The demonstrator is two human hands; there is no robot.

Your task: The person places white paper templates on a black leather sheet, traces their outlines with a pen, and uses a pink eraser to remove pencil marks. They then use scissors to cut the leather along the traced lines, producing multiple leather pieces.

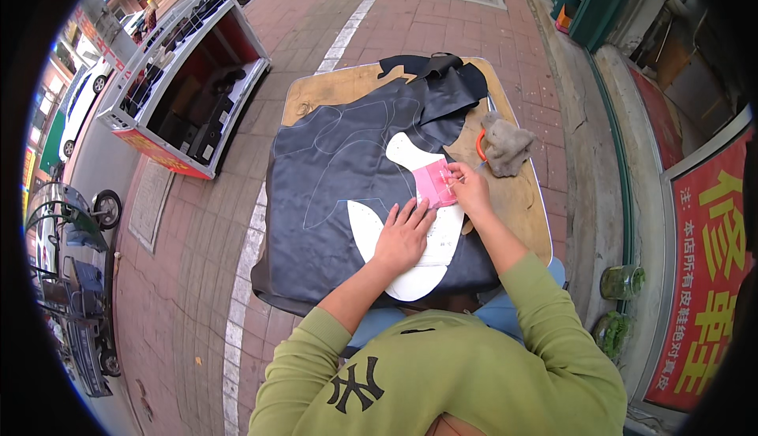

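The left hand (404, 234) lay flat, fingers moderately spread, pressing the curved white paper template with a pink patch (422, 278), which rested on the near right of the black leather sheet (324, 167). The right hand (469, 191) was narrowed at the patch's right edge; whether it gripped anything, I could not tell.

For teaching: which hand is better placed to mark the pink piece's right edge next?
Likely the right hand: its fingertips meet the pink piece there; the left hand lies on the white template.
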